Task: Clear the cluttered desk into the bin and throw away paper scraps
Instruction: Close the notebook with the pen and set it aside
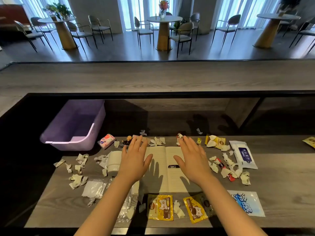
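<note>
A: Paper scraps [78, 181], crumpled and white, lie scattered over the counter [272, 181]; we see one cluster at the left, a second [230, 165] at the right, and a few more [158, 141] along the far edge.

B: And the bin?

A: We place the purple bin [75, 126] at the far left corner, overhanging the counter's edge, its opening tilted toward us. A pink tissue pack [107, 141] lies just beside it.

B: How do we describe the hands?

A: Both hover palm-down over an open lined notebook [163, 167] at the centre. The left hand [134, 160] has its fingers spread and its grip apart, holding nothing; a white paper roll [113, 161] lies just to its left. The right hand [191, 159] is likewise flat, fingers apart and empty. A small dark object [173, 166] rests on the notebook's right page, between the two thumbs.

B: What else do we label?

A: Near the front edge, two yellow snack wrappers [160, 207] [195, 208] lie side by side, with a white-and-blue packet [246, 202] to their right. A wet-wipe pack [242, 154] lies at the far right, a yellow wrapper [215, 141] just beyond it, and a red wrapper [225, 169] sits among the right-hand scraps. A small figurine [128, 140] stands past the left fingertips. Clear plastic film [94, 188] lies crumpled at the front left.
</note>
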Available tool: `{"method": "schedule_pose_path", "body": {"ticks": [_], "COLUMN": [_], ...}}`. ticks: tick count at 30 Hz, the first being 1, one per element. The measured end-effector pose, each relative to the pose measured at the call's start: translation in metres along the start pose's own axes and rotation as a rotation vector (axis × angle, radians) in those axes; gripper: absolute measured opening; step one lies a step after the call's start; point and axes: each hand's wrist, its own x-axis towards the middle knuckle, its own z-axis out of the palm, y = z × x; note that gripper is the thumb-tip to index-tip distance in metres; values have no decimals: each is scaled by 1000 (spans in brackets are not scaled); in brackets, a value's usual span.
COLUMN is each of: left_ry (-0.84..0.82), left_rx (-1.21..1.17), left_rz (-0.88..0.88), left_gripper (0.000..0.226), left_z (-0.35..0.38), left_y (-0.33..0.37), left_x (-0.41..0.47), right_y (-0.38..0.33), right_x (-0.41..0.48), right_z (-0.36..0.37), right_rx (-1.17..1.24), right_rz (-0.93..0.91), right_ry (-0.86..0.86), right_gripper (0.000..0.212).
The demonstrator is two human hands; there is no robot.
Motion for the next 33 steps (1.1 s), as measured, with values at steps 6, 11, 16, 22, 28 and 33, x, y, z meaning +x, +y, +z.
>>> {"method": "schedule_pose_path", "body": {"ticks": [6,11,16,22,28,33], "left_ry": [-126,-194,-288,-390,-348,-220], "left_rx": [-46,-1,53,-18,-104,-176], "left_rz": [-47,-73,-99,-215,-418,-548], "left_gripper": [55,57,59,63,48,37], "left_z": [25,57,87,108,118,123], "left_y": [-18,-33,-42,-30,-15,-1], "left_x": [12,19,20,29,44,56], "right_y": [5,18,38,65,80,96], "right_x": [10,22,39,61,67,69], "right_z": [19,49,77,93,107,111], "right_rx": [-72,-105,-200,-302,-357,-288], "right_rz": [18,46,91,15,-120,-168], "right_ry": [-73,-129,-243,-444,-408,-368], "right_gripper": [44,48,60,62,54,49]}}
